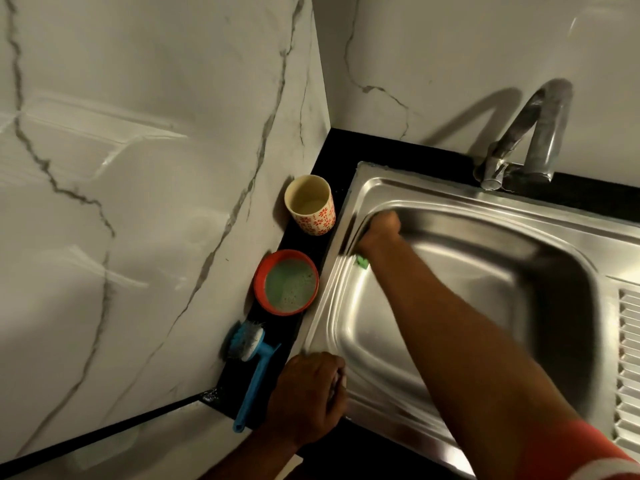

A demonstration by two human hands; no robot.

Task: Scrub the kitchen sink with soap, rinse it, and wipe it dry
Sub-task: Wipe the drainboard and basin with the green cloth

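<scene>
Room is tight on the left: a narrow black worktop (pixel 332 216) runs between the marble wall (pixel 138 202) and the left rim of the steel sink (pixel 450 344), and three things stand on it in a row. Farthest is a cream cup (pixel 310 206) with red flowers, upright, with a little pale liquid at its bottom. Nearer sits a red bowl (pixel 286 282) of greenish, foamy liquid, its edge just beside the sink rim. Nearest lies a blue brush (pixel 250 365), bristle head against the wall and handle pointing toward the person. The right hand (pixel 381 230), blurred, reaches into the far left corner of the basin with fingers curled around a green scrub pad (pixel 362 260), of which only a corner shows under the wrist. The left hand (pixel 308 396) lies on the near left corner of the sink rim, fingers bent over the edge; whether it grips or merely rests, I cannot tell. Right of the forearm the basin is open floor. A tap (pixel 519 143) stands behind the far rim, and a ribbed drainer (pixel 628 358) borders the basin on the right.
</scene>
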